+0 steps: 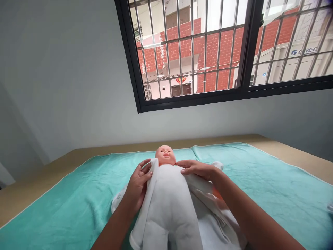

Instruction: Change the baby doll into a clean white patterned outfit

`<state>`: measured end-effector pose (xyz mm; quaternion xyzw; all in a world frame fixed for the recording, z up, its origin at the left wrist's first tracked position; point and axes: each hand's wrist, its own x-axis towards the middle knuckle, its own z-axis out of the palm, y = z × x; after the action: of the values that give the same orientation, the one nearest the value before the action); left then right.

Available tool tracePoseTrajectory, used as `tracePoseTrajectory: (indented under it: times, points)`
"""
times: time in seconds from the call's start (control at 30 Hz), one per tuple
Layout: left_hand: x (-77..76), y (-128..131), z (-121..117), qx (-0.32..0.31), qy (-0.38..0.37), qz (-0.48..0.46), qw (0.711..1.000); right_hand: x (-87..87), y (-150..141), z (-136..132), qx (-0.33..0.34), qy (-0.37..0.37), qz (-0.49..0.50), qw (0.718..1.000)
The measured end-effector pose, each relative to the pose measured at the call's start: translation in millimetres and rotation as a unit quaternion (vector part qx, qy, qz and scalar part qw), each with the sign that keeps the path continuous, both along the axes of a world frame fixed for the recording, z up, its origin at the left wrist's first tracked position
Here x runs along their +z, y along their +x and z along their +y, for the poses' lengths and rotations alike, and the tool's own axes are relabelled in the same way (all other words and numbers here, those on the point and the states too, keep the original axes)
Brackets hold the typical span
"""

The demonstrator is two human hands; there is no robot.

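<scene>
A baby doll with a white cloth body lies on its back on a teal towel, head toward the window. A white garment is spread under and around it. My left hand pinches the garment's left edge beside the doll's shoulder, fingers closed on the cloth. My right hand rests near the doll's other shoulder and neck, fingers stretched and pressed on the garment's right flap.
The towel covers a tan table that stands against a grey wall. A black-framed barred window is above, with a red brick building outside.
</scene>
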<state>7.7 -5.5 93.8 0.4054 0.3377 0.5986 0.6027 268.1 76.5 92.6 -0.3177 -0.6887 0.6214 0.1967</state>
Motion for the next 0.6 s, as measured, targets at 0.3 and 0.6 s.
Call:
tracePoseTrajectory:
  times: [0.3, 0.6]
  points:
    - [22.0, 4.3, -20.7, -0.124, -0.008, 0.202, 0.972, -29.1, -11.7, 9.3, -0.002, -0.002, -0.071, 0.997]
    - [73.0, 6.9, -63.7, -0.354, 0.026, 0.285, 0.891, -29.6, -1.7, 11.6, -0.004, 0.049, -0.117, 0.992]
